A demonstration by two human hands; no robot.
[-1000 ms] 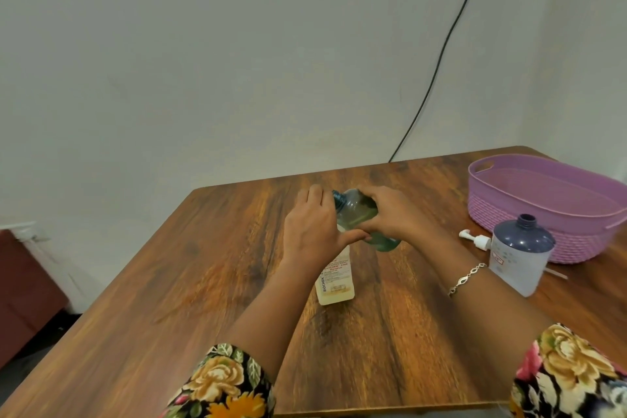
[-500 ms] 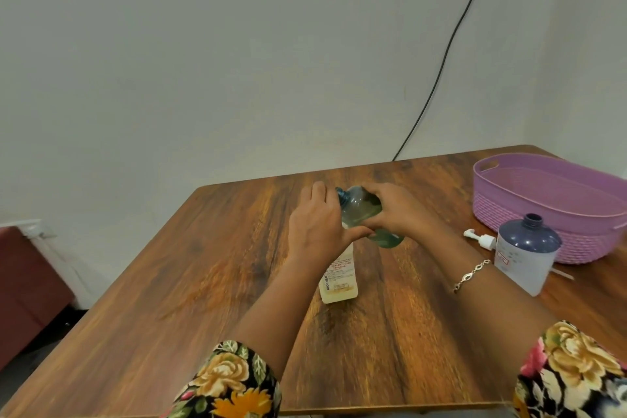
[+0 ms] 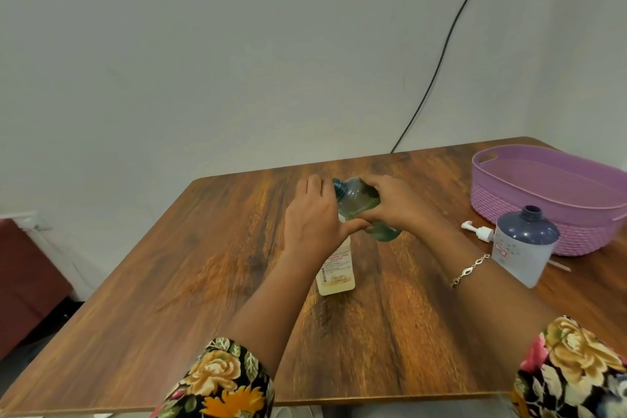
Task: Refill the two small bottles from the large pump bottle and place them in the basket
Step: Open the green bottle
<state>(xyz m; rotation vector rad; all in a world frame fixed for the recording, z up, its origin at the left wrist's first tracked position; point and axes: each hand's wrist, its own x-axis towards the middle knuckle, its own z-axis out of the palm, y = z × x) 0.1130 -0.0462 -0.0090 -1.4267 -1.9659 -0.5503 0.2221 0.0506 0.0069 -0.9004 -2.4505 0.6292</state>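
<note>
Against one second ago: no real change. Both hands keep their grips, and both bottles sit where they were, mid-table.

Green bottle [image 3: 358, 202]: held off the table [image 3: 203, 265], tilted. Its long axis runs from the base, low and right, to the blue neck, high and left. The neck points at the left fingertips. Right hand [image 3: 398, 210] is wrapped round its body.

Cream bottle [image 3: 336, 276]: upright on the table, label facing the person. Left hand [image 3: 314, 224] is curled over its top, so the mouth is hidden; flow cannot be told.

Large bottle [image 3: 522, 248]: upright at right, neck open, just before the basket [image 3: 583, 234]. The pump [image 3: 480, 232] lies beside it.
</note>
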